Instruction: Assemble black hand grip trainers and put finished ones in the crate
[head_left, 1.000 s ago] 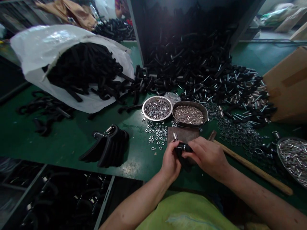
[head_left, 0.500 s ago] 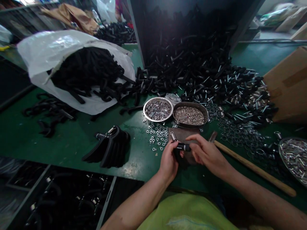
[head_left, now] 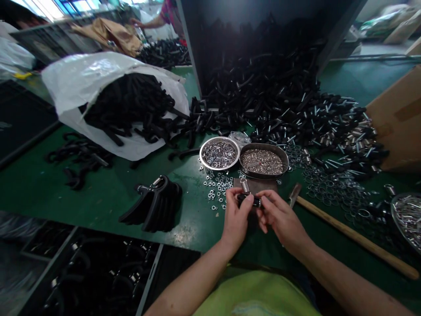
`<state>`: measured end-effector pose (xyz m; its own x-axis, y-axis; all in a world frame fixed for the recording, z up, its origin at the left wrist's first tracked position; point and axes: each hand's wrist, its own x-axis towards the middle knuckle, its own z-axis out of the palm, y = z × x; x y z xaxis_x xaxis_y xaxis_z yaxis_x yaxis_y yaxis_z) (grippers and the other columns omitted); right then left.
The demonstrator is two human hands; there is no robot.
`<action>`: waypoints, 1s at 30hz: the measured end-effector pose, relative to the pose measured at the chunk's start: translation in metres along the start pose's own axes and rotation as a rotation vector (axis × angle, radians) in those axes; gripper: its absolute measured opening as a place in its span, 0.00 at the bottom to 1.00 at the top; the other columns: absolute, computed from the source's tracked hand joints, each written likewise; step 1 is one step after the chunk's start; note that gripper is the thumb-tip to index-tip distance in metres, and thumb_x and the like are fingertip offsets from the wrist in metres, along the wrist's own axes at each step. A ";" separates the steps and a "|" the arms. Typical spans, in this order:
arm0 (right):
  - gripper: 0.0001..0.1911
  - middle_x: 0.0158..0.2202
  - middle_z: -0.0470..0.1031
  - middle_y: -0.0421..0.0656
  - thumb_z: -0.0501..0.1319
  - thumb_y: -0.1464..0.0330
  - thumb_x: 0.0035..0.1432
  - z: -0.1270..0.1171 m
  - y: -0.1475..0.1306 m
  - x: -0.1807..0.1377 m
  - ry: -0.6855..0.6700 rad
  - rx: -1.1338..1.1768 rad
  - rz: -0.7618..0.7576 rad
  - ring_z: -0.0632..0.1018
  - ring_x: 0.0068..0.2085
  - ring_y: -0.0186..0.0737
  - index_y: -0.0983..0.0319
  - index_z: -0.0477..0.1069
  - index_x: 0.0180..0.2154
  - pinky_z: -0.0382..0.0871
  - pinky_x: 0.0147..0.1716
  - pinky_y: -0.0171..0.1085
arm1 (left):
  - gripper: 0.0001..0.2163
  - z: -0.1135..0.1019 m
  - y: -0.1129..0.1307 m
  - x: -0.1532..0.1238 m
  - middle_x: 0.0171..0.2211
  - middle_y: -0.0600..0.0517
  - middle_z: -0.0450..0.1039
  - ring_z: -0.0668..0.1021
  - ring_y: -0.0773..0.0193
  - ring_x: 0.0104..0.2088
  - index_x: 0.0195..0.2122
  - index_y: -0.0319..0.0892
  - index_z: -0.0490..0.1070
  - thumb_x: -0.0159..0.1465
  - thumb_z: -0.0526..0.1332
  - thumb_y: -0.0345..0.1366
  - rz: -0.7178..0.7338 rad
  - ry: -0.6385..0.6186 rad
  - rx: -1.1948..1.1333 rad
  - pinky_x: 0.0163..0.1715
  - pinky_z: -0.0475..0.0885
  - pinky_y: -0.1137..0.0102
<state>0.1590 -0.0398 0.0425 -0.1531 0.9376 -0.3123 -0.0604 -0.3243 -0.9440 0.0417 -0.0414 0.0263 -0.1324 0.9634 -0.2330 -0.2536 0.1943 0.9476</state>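
My left hand is closed around a black cylindrical part, its thumb pressed along the top. A metal coil spring stands up from that part, tilted slightly. At the part's right end, the thumb and fingers of my right hand pinch it beside a small shiny band. Fingers cover much of the part, so its full shape is hidden. Beneath the hands lies a flat brown plate. Small metal rings are scattered just left of it.
Behind my hands stand a round metal bowl and an oval tin of small metal pieces. A hammer lies at right. Assembled black handles stand at left. A white sack spills black parts; another person's arm shows behind.
My right fingers have closed in on the right end of the black part, and my left thumb now lies over it. The view has shifted slightly; a co-worker's arm has come into sight.
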 end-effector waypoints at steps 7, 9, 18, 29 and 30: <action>0.20 0.11 0.60 0.32 0.47 0.50 0.60 -0.017 0.006 0.019 -0.174 -0.215 0.272 0.59 0.11 0.30 0.59 0.63 0.31 0.50 0.10 0.30 | 0.29 -0.014 -0.013 0.009 0.40 0.48 0.71 0.73 0.54 0.40 0.47 0.45 0.63 0.45 0.71 0.45 0.177 -0.058 0.678 0.39 0.66 0.63; 0.20 0.11 0.64 0.35 0.50 0.53 0.60 -0.034 -0.010 0.036 -0.322 -0.630 0.141 0.64 0.13 0.31 0.60 0.65 0.25 0.54 0.14 0.31 | 0.26 -0.021 -0.016 0.013 0.37 0.48 0.71 0.74 0.54 0.36 0.45 0.44 0.64 0.48 0.69 0.47 0.204 -0.156 0.870 0.36 0.66 0.62; 0.12 0.38 0.76 0.52 0.56 0.67 0.58 0.028 -0.056 0.178 0.079 -1.396 -0.504 0.70 0.46 0.48 0.65 0.77 0.32 0.63 0.39 0.42 | 0.29 -0.021 -0.016 0.008 0.48 0.45 0.65 0.68 0.50 0.46 0.50 0.42 0.64 0.49 0.68 0.46 0.463 -0.349 1.283 0.46 0.64 0.56; 0.13 0.40 0.74 0.58 0.53 0.72 0.58 0.053 -0.049 0.207 0.033 -1.380 -0.460 0.71 0.45 0.51 0.71 0.72 0.39 0.61 0.41 0.44 | 0.25 -0.022 -0.021 0.018 0.41 0.46 0.68 0.69 0.52 0.42 0.45 0.42 0.68 0.47 0.68 0.46 0.499 -0.345 1.259 0.40 0.66 0.58; 0.13 0.39 0.75 0.56 0.51 0.72 0.60 0.049 -0.051 0.199 0.026 -1.359 -0.459 0.72 0.43 0.48 0.71 0.70 0.42 0.62 0.40 0.43 | 0.25 -0.022 -0.021 0.019 0.40 0.46 0.68 0.69 0.52 0.42 0.44 0.42 0.68 0.47 0.68 0.46 0.507 -0.352 1.263 0.40 0.66 0.58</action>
<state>0.0836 0.1576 0.0339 -0.3604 0.9312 0.0548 0.8762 0.3581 -0.3227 0.0232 -0.0314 -0.0025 0.3429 0.9362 0.0767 0.7937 -0.3324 0.5094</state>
